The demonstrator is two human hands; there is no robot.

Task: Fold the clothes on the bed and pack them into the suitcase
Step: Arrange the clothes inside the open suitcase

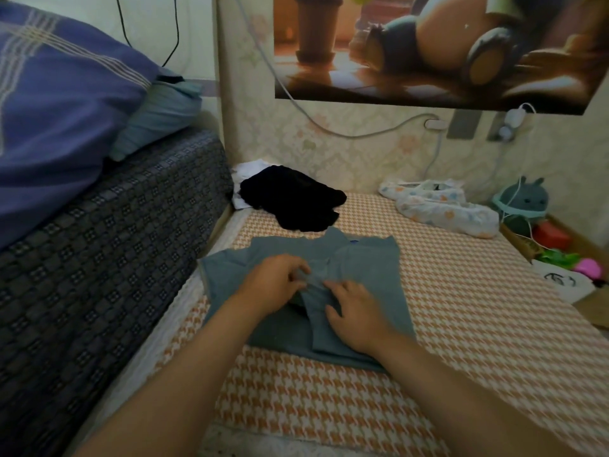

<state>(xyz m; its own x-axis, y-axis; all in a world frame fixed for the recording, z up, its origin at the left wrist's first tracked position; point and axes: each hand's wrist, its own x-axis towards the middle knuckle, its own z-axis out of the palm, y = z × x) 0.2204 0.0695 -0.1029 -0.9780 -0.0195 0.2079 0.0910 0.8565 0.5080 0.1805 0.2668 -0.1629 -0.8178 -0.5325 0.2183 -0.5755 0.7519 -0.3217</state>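
1. We see the grey-blue garment [362,262] lying spread flat on the bed [461,324], on the orange-and-white houndstooth sheet, with a raised fold running down its middle.
2. The left hand [276,285] rests on the middle of the garment. Its fingers [301,273] are curled and pinch the raised fold.
3. The right hand [356,315] lies just beside the left one, on the same garment. Its fingers [333,286] are fairly straight and a little apart, and they press the cloth down without gripping it.
4. Just beyond the garment's far edge we see a crumpled black garment [293,202], also on the bed. It lies partly over a white cloth [247,169] in the corner.
5. Beyond the garment and to its right, two flower-printed cloths [445,209] lie against the wall.
6. Further right of the garment sits a teal plush toy [524,199], with small coloured things below it that we cannot make out.
7. Left of the garment rises a dark checked cover [99,242], with blue bedding [59,103] piled on top.
8. Above the garment, on the wall, hangs a poster [428,44], and a white cable [329,130] sags beneath it.
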